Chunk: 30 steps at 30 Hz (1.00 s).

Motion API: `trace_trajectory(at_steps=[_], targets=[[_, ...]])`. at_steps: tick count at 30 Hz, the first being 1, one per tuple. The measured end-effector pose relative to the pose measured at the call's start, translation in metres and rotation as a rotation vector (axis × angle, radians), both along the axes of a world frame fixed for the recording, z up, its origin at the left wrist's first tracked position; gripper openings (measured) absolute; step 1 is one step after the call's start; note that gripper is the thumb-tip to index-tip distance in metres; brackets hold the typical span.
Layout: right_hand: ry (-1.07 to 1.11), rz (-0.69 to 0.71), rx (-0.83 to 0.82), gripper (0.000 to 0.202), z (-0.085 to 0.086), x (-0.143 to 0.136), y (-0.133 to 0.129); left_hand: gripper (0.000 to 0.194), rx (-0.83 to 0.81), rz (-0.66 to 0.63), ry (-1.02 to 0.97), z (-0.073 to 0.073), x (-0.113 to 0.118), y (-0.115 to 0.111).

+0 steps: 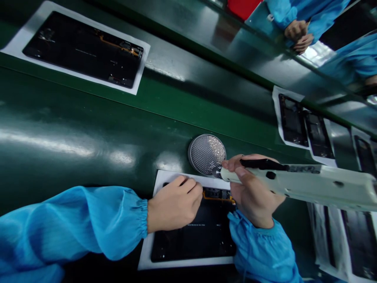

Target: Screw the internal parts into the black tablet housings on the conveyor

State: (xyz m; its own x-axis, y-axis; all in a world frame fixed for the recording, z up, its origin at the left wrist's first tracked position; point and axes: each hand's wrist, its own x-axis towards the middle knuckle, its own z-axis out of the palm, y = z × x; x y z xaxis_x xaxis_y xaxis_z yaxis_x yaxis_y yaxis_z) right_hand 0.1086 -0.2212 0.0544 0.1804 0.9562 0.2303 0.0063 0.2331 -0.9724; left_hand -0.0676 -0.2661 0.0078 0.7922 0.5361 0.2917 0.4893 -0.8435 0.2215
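Note:
My right hand (pixel 255 192) is wrapped round a pale green electric screwdriver (pixel 312 186), which lies nearly level. Its metal tip end (pixel 217 172) is over the edge of a round, dimpled screw tray (pixel 207 154) with small shiny screws on its right part. With fingers curled, my left hand (pixel 178 202) rests over the upper part of a black tablet back housing (pixel 194 239); anything in those fingers is hidden. An orange flex cable and small parts show along the housing's top edge. Beneath it lies a white sheet (pixel 147 251).
Another open tablet (pixel 85 49) lies on white paper at upper left. More device housings (pixel 294 122) sit along the right, with wrapped panels (pixel 357 239) at lower right. Across the green bench (pixel 73 106), a co-worker's hands (pixel 299 35) and blue sleeves show near a red object (pixel 243 8).

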Motion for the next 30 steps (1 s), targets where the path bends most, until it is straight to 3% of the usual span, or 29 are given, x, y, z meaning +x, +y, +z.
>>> trace_trajectory(at_steps=[7, 12, 16, 20, 30], targets=[[-0.021, 0.018, -0.003, 0.019, -0.003, -0.001, 0.003, 0.029, 0.006, 0.0, -0.015, 0.0, -0.001, 0.001], [-0.001, 0.057, 0.055, 0.023, 0.009, 0.0, -0.003, 0.029, -0.002, 0.022, -0.055, -0.006, 0.0, 0.0], [0.015, 0.196, 0.014, 0.024, 0.019, 0.004, -0.02, 0.031, -0.002, 0.027, -0.08, -0.007, 0.001, 0.0], [-0.076, 0.334, -0.057, 0.03, 0.016, 0.003, -0.035, 0.031, -0.006, 0.041, -0.095, -0.006, 0.001, 0.0], [-0.141, 0.281, -0.127, 0.026, 0.007, 0.003, -0.041, 0.029, 0.013, 0.057, -0.133, -0.006, 0.001, -0.002]])
